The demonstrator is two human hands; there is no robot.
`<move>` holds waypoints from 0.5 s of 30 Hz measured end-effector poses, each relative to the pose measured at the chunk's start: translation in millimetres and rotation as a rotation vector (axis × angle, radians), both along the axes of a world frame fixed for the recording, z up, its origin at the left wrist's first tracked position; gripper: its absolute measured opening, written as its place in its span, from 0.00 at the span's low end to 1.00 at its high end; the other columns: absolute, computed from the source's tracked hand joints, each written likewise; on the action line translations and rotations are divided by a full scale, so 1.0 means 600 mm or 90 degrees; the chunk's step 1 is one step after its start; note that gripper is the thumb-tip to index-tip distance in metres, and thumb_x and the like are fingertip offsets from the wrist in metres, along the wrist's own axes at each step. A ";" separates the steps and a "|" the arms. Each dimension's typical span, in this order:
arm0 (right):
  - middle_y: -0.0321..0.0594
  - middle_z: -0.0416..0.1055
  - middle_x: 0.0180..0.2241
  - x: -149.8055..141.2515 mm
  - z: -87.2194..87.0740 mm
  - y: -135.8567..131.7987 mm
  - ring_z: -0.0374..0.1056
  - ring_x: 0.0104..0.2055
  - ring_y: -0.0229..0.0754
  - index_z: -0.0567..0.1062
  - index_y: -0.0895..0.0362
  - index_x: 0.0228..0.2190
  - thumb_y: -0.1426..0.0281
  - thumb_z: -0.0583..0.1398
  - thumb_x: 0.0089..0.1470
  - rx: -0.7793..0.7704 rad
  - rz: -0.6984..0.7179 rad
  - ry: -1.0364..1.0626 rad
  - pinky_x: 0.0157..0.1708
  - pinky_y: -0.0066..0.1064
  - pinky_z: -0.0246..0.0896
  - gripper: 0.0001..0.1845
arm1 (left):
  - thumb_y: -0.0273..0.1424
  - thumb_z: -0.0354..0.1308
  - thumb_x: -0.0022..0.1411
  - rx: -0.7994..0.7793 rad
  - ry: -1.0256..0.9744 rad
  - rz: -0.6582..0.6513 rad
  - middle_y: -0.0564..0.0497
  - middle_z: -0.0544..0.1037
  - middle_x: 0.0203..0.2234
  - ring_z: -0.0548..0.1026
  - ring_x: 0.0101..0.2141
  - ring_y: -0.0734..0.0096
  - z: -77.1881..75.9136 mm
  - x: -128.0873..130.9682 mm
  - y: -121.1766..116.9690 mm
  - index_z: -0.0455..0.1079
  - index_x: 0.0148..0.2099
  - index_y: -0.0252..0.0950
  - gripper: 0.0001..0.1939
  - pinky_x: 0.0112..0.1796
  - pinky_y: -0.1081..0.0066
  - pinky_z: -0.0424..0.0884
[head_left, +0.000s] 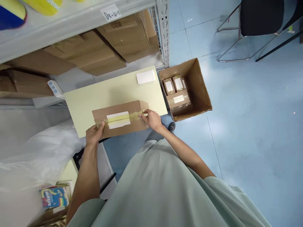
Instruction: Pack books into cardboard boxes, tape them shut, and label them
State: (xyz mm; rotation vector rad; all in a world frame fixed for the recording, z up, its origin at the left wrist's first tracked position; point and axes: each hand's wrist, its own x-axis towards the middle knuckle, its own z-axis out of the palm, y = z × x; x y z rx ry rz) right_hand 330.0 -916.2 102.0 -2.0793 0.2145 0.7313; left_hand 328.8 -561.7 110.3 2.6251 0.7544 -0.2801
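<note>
A long brown cardboard box [120, 127] lies on a pale yellow tabletop [94, 97], with a white label and a strip of clear tape along its top seam. My left hand [94, 134] holds the box's left end, fingers curled on the edge. My right hand [151, 119] presses fingers down on the tape at the box's right end. Both hands touch the box.
A white label sheet [145, 76] lies at the tabletop's far right. An open carton [199, 85] with several small taped boxes stands on the blue floor to the right. Metal shelving [163, 31] with big cartons is behind; a chair [258, 19] far right; white plastic [35, 151] left.
</note>
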 end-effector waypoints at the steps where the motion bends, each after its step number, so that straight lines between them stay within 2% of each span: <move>1: 0.50 0.87 0.53 -0.001 0.003 -0.018 0.82 0.60 0.61 0.82 0.51 0.61 0.45 0.61 0.75 0.000 -0.007 0.005 0.59 0.45 0.73 0.28 | 0.49 0.64 0.67 -0.029 0.018 0.030 0.56 0.84 0.24 0.80 0.33 0.63 0.004 0.004 -0.019 0.77 0.34 0.40 0.18 0.32 0.72 0.74; 3: 0.50 0.88 0.52 -0.003 0.008 -0.058 0.82 0.60 0.61 0.82 0.51 0.61 0.45 0.62 0.74 -0.005 -0.030 0.016 0.59 0.45 0.73 0.28 | 0.47 0.66 0.65 -0.054 0.053 0.066 0.56 0.86 0.27 0.82 0.37 0.62 0.012 0.016 -0.062 0.78 0.35 0.40 0.15 0.36 0.71 0.75; 4: 0.49 0.88 0.51 -0.004 0.009 -0.079 0.83 0.59 0.62 0.82 0.50 0.60 0.45 0.63 0.74 -0.010 -0.046 0.020 0.59 0.46 0.73 0.28 | 0.46 0.66 0.65 -0.056 0.066 0.054 0.56 0.86 0.28 0.83 0.39 0.61 0.016 0.023 -0.085 0.79 0.36 0.40 0.15 0.38 0.71 0.76; 8: 0.46 0.89 0.47 -0.010 0.000 -0.177 0.84 0.55 0.62 0.85 0.48 0.56 0.43 0.65 0.71 -0.027 -0.128 0.010 0.56 0.45 0.75 0.27 | 0.50 0.66 0.64 -0.094 0.083 -0.035 0.49 0.87 0.32 0.85 0.43 0.53 0.024 0.049 -0.172 0.79 0.35 0.41 0.18 0.42 0.64 0.78; 11: 0.45 0.89 0.47 -0.015 -0.013 -0.259 0.85 0.53 0.61 0.87 0.48 0.51 0.42 0.66 0.68 0.005 -0.198 -0.027 0.55 0.45 0.77 0.26 | 0.55 0.64 0.64 -0.115 0.102 -0.120 0.47 0.85 0.28 0.85 0.40 0.51 0.029 0.057 -0.233 0.76 0.29 0.42 0.23 0.38 0.65 0.75; 15: 0.47 0.88 0.50 -0.024 -0.023 -0.375 0.84 0.53 0.61 0.87 0.52 0.49 0.38 0.65 0.65 0.061 -0.257 -0.072 0.56 0.47 0.78 0.32 | 0.60 0.60 0.65 -0.118 0.111 -0.250 0.46 0.82 0.24 0.83 0.34 0.52 0.037 0.057 -0.319 0.77 0.25 0.40 0.30 0.33 0.64 0.66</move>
